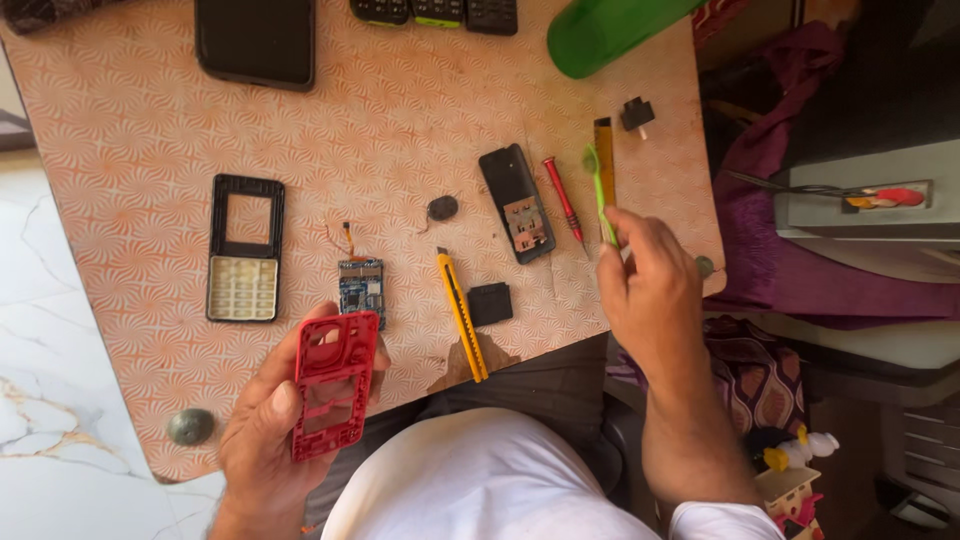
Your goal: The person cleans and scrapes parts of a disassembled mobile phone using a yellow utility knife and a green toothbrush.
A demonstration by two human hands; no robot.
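Hands nearest the camera, above the near edge of the table (120,130) with its orange patterned cover. Left hand (265,430) low at the table's near edge, fingers (283,400) closed around a red phone frame (334,383), gripping it by its long sides, frame upright and facing up. Right hand (650,290) further right, fingers pinched shut on a thin green plastic tool (598,195), tip pointing away over the table. Just beyond the red frame, flat on the table, a small blue circuit board (361,288) with orange wires. To its right a yellow utility knife (462,315), a small black square part (490,304) beside it. Left of the board, well apart, a black phone front with keypad (244,250). Further out a black phone back shell (516,203), a red screwdriver (563,199) just beside it, a small round black part (442,208). At the far edge a dark smartphone (255,40) and a green bottle (600,35)
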